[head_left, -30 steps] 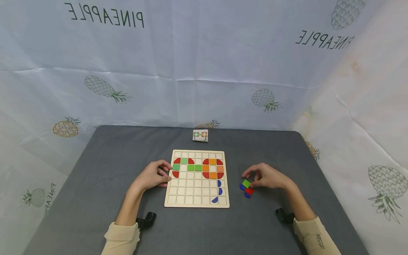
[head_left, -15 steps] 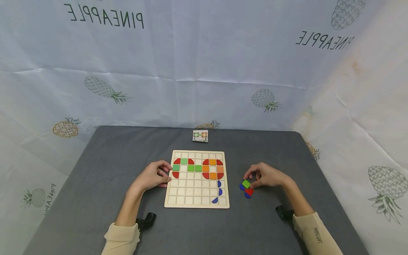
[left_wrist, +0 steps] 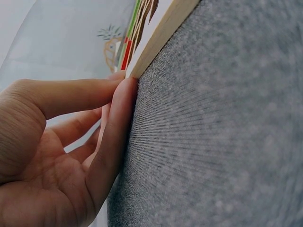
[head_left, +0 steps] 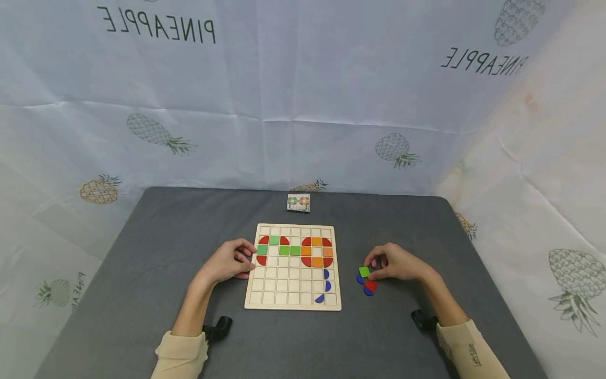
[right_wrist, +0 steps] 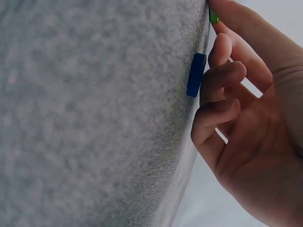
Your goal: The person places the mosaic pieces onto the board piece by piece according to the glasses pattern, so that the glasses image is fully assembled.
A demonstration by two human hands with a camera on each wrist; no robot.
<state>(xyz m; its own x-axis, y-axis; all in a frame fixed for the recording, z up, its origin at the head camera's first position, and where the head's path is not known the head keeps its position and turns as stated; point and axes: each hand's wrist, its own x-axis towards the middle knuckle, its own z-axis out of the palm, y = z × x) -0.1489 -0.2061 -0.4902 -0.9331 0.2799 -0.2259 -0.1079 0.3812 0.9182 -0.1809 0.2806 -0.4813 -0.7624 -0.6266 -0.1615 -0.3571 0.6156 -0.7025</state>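
A light wooden grid board (head_left: 281, 286) lies on the table, with red, green, orange and blue flat pieces on its squares. My left hand (head_left: 230, 259) is at the board's left edge; in the left wrist view its thumb and a finger pinch that edge. To the right of the board, my right hand (head_left: 395, 263) holds a bright green square tile (head_left: 364, 272) between thumb and index finger. Close beneath it lie a red piece (head_left: 371, 286) and blue half-round pieces (head_left: 368, 292). In the right wrist view a blue piece (right_wrist: 196, 74) stands beside the curled fingers.
A small card (head_left: 298, 202) printed with a coloured pattern stands behind the board. Dark grey cloth covers the table (head_left: 303, 342). A white curtain (head_left: 284, 147) with pineapple prints hangs behind and at the sides.
The right hand's index finger has drawn in towards the thumb, and the green tile has shifted slightly left and turned. The left hand and board stay in place.
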